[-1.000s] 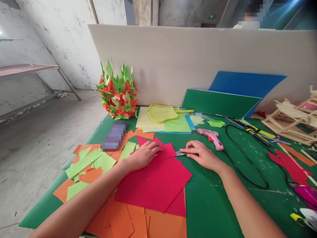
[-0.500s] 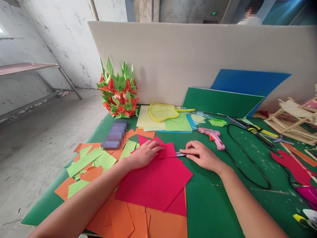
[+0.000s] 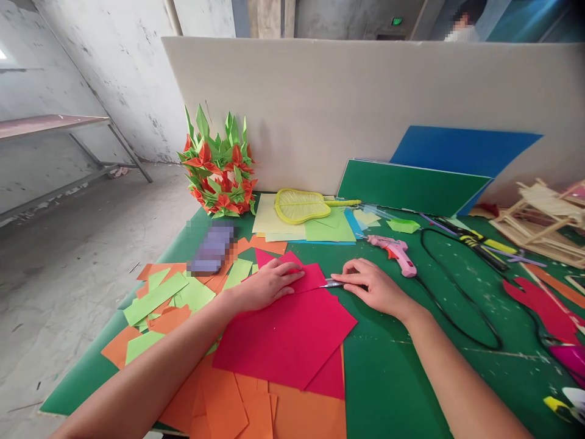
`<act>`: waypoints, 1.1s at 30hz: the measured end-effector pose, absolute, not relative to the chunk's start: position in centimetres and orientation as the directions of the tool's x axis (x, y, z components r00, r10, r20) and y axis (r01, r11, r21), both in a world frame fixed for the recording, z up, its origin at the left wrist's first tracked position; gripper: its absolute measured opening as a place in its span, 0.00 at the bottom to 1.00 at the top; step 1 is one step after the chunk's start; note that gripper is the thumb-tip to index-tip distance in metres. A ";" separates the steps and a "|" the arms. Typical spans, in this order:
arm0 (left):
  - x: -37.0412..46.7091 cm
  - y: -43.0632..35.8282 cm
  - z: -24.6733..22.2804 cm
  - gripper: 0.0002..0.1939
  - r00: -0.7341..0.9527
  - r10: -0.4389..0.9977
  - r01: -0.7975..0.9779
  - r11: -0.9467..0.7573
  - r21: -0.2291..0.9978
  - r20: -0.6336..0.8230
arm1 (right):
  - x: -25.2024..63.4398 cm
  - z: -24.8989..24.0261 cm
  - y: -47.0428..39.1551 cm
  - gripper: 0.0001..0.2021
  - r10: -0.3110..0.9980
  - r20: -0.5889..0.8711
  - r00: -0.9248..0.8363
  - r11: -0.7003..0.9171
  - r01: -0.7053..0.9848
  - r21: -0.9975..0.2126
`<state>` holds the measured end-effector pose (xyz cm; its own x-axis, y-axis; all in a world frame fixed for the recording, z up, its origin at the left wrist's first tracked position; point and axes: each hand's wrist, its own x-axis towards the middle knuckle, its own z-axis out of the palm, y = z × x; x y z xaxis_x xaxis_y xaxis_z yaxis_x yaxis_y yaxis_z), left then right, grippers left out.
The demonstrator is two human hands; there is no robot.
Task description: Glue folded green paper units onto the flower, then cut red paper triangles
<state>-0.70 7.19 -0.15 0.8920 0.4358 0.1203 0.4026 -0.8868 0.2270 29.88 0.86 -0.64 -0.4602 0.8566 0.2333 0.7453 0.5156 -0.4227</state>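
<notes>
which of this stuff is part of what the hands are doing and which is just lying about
Seems in use:
- red paper, under the left hand
- knife, in the right hand

Seems just lying about:
- glue gun
- paper ornament
- green board
- blue board

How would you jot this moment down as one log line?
left hand: resting on red paper | right hand: gripping craft knife at the paper's edge | nearby: pink hot-glue gun, orange paper

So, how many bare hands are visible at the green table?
2: the left hand rests on flat red paper sheets; the right hand, beside them, holds a thin metal tool.
</notes>
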 end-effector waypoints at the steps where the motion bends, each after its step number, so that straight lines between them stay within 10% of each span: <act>1: -0.7 7.2 -0.2 0.23 0.894 0.432 0.399 -0.888 0.227 0.119 | 30.0 -0.6 0.9 0.17 0.855 0.229 -0.465 0.518 0.742 -0.425; 33: -0.7 7.2 -0.4 0.23 0.887 0.439 0.390 -0.878 0.277 0.144 | 28.4 -0.4 0.6 0.17 0.814 0.239 -0.530 0.578 0.699 -0.421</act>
<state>-0.68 7.21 -0.43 0.8867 0.4394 0.1441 0.3902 -0.8782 0.2766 28.43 0.60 -0.41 -0.5297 0.8138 0.2392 0.6988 0.5785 -0.4207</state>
